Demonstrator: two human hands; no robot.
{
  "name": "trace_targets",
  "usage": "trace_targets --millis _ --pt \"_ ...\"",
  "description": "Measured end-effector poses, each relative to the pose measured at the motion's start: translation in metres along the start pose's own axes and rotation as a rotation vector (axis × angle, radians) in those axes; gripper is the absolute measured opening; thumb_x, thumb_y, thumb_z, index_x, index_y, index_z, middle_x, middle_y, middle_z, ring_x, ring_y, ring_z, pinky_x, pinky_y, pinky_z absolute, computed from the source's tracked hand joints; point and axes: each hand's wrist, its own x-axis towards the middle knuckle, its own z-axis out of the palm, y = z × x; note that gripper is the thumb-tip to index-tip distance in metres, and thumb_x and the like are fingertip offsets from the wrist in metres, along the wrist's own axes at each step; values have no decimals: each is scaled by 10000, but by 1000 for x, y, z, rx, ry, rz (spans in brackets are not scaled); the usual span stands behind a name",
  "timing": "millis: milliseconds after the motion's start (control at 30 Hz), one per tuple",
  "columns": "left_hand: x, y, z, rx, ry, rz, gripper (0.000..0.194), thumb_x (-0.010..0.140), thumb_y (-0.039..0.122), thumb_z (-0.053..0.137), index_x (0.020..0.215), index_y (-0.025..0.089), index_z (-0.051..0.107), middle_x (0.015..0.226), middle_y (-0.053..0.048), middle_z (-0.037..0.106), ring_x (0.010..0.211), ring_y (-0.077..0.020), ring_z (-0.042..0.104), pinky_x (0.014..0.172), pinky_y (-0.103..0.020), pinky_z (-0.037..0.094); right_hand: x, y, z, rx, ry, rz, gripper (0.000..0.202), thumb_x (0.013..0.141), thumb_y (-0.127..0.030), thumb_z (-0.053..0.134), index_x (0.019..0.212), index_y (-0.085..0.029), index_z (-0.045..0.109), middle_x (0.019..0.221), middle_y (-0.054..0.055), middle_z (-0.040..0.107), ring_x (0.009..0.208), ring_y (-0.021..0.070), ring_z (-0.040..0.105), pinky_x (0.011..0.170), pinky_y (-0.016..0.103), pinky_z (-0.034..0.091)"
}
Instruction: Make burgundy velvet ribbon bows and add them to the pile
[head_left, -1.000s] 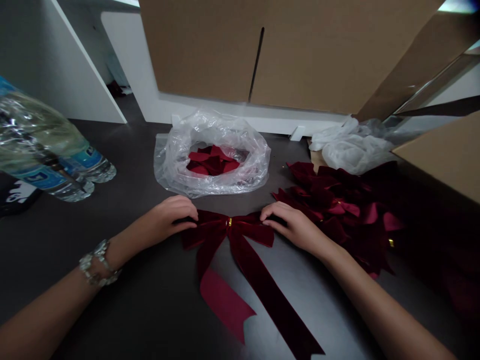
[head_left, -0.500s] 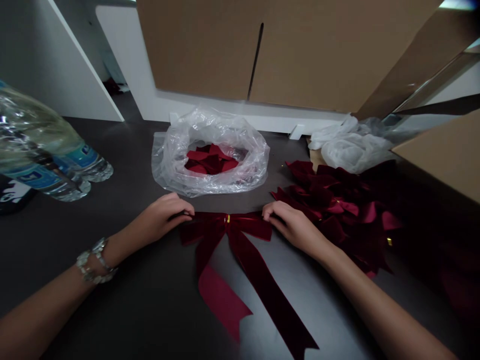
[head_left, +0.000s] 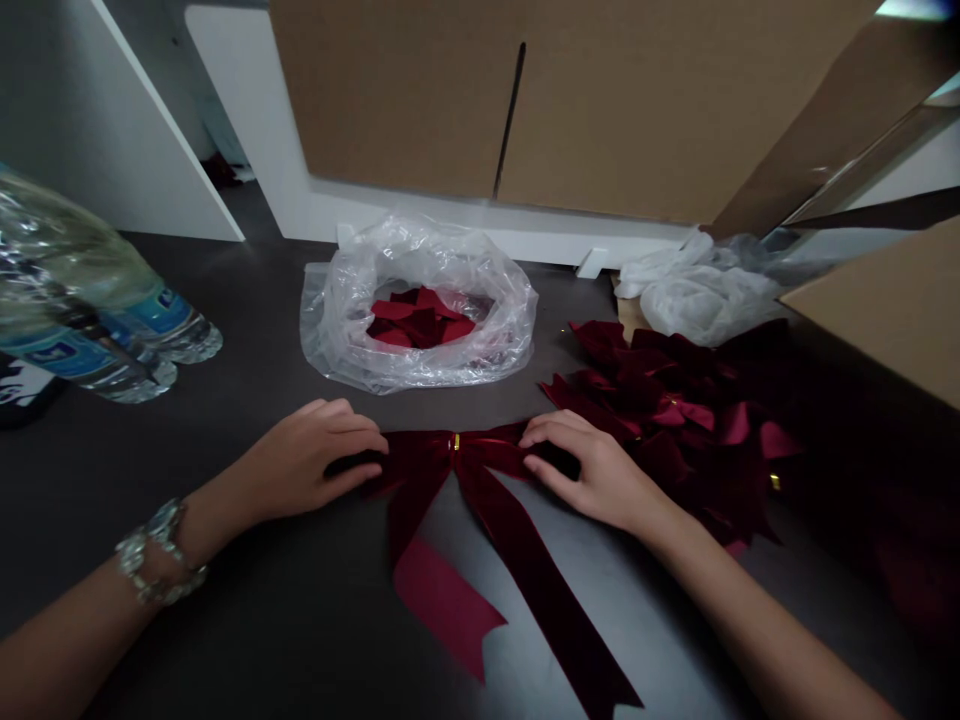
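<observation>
A dark red velvet bow (head_left: 420,455) lies on the dark tabletop in front of me, a gold tie around its middle. Its two notched tails run down toward me, the left one folded to show its lighter underside. My left hand (head_left: 319,460) holds the end of the left loop between thumb and fingers. On the other side, my right hand (head_left: 596,465) has its thumb and fingers around the end of the right loop. Both loop ends are partly hidden by the fingers.
Behind the bow stands an open clear plastic bag (head_left: 330,340) with red bows inside. A pile of dark red bows (head_left: 667,410) lies right, near a crumpled white bag (head_left: 705,300). Plastic bottles (head_left: 150,310) stand left. Cardboard (head_left: 600,110) rises at the back.
Both hands have shifted their hold, with thumb and fingers now spread wider around the loop ends. My left hand and wrist sit slightly lower. The bow has stayed nearly in place.
</observation>
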Motion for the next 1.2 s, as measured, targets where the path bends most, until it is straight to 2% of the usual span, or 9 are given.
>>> trace_targets --millis 100,200,400,733,1033,1200 --pt "-3 3 -1 53 0 -22 355 827 561 572 1038 277 602 1058 17 645 871 -199 529 744 -313 319 -1 1 0 16 17 12 96 846 -265 641 900 -196 602 963 62 625 926 188 584 836 314 477" --pt "-3 2 1 71 -6 -19 361 824 586 558 1001 274 598 1038 26 650 846 -191 530 727 -307 307 -1 7 -1 48 37 -5 76 866 -255 618 818 -197 612 905 53 644 885 175 592 799 298 483" --pt "-2 -2 4 68 -6 -16 289 867 542 527 935 269 591 1029 30 645 849 -187 529 724 -306 293 2 14 -7 46 20 -39 76 859 -251 628 815 -226 683 927 31 691 920 180 587 858 328 461" --pt "-1 -5 5 40 -3 31 196 955 379 453 919 267 610 1020 37 649 859 -172 535 766 -320 285 2 17 -11 87 -3 39 144 844 -310 639 729 -235 682 942 29 700 959 198 569 878 355 445" --pt "-6 1 -2 72 -9 -9 210 882 461 543 911 270 625 1039 37 656 854 -177 562 743 -315 304 4 15 -15 134 -46 79 165 824 -347 660 714 -226 679 943 41 689 983 208 559 880 357 436" --pt "-6 2 -2 49 -16 -5 195 933 376 478 894 266 635 1044 32 653 831 -166 567 730 -314 313 3 14 -19 121 -69 86 173 837 -359 644 731 -225 672 965 41 681 1019 212 547 906 361 428"
